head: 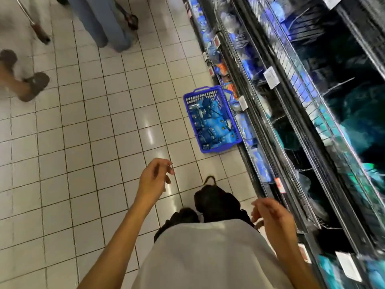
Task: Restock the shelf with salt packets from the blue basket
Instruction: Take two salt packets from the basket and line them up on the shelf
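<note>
The blue basket [212, 119] sits on the tiled floor [93, 122] against the shelf [291, 113], salt packets [210, 124] inside. Nearer, the left hand [153, 180] and right hand [270, 215] hover empty, fingers loosely curled (2 bystanders' legs [108, 21] beyond).

Ahead of my left hand [155, 178], the basket [212, 119] is bright blue plastic with a slotted wall, and the salt packets [210, 124] in it are sky blue with darker navy patches. Under both my hands the floor [93, 126] is white square tile with dark grout lines. Beside my right hand [270, 213] the shelf [291, 113] is black wire, its stock blue and teal. My shirt [208, 255] is plain white, my shoes [216, 201] black.
</note>
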### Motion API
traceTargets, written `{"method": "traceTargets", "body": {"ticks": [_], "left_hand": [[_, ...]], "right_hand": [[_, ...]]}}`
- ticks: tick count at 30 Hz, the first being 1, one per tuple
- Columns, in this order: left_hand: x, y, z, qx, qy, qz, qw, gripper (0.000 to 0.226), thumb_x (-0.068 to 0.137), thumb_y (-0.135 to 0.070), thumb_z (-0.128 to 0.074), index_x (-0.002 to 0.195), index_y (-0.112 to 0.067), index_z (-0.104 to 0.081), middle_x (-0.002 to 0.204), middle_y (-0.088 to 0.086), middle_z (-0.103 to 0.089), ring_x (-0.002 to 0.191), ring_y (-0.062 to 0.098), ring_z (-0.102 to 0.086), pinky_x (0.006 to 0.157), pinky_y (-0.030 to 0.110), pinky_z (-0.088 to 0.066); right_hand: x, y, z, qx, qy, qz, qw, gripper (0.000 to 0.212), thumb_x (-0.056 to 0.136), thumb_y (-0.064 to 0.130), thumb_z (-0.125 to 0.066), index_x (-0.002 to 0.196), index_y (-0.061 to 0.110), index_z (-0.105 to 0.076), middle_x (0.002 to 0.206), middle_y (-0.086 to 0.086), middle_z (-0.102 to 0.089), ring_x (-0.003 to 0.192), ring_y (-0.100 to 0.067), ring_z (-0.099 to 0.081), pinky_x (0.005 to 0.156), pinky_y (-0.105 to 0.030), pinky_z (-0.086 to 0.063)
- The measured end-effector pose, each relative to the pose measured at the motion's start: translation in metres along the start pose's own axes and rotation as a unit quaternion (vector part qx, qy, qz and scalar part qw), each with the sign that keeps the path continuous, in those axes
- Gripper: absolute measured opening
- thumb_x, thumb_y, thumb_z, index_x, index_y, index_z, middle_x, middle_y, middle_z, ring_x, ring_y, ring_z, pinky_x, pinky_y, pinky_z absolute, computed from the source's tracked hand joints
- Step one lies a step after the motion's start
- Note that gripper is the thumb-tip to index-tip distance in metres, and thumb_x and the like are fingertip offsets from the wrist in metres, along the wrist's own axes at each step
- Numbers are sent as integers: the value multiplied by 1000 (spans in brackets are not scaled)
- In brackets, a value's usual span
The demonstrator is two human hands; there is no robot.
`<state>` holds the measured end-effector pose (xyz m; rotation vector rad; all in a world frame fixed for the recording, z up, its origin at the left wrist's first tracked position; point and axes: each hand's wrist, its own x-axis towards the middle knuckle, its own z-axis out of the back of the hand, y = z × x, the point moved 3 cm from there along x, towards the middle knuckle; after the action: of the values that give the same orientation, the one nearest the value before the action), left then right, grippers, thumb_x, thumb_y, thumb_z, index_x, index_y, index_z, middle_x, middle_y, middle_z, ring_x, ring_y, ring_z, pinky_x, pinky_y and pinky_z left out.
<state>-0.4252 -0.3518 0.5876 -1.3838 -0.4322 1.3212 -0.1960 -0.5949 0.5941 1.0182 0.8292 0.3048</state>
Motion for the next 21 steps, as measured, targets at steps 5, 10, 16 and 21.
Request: {"method": "traceTargets", "body": {"ticks": [5, 10, 16, 21], "left_hand": [[61, -27, -3, 34, 11, 11, 999, 22, 108, -28, -45, 104, -22, -66, 87, -9, -72, 68, 7, -65, 53, 21, -50], [102, -45, -2, 38, -42, 49, 997, 24, 107, -32, -44, 104, -22, -66, 89, -1, -72, 70, 12, -67, 55, 25, -51], [145, -62, -10, 28, -71, 88, 993, 26, 107, -28, -46, 94, -37, -67, 87, -5, -72, 71, 14, -67, 56, 23, -52], [205, -70, -11, 41, -45, 117, 991, 23, 106, -30, -47, 95, -34, -67, 86, -1, -72, 67, 14, -67, 55, 23, -52]], "right_hand": [[70, 19, -5, -17, 8, 3, 1000, 33, 98, -6, -53, 82, 17, -70, 65, -13, -66, 54, -21, -62, 47, -25, -49], [157, 66, -28, -18, 47, 0, 999, 21, 99, -5, -52, 86, 5, -66, 62, -7, -66, 54, -15, -58, 48, -24, -48], [250, 123, -68, 6, 89, -24, 996, 18, 100, 0, -55, 86, 5, -65, 59, 0, -63, 52, -10, -56, 46, -22, -45], [305, 151, -98, 30, 70, -25, 997, 18, 100, 2, -56, 85, 8, -65, 57, 0, -62, 49, -10, -56, 45, -21, -46]]}}
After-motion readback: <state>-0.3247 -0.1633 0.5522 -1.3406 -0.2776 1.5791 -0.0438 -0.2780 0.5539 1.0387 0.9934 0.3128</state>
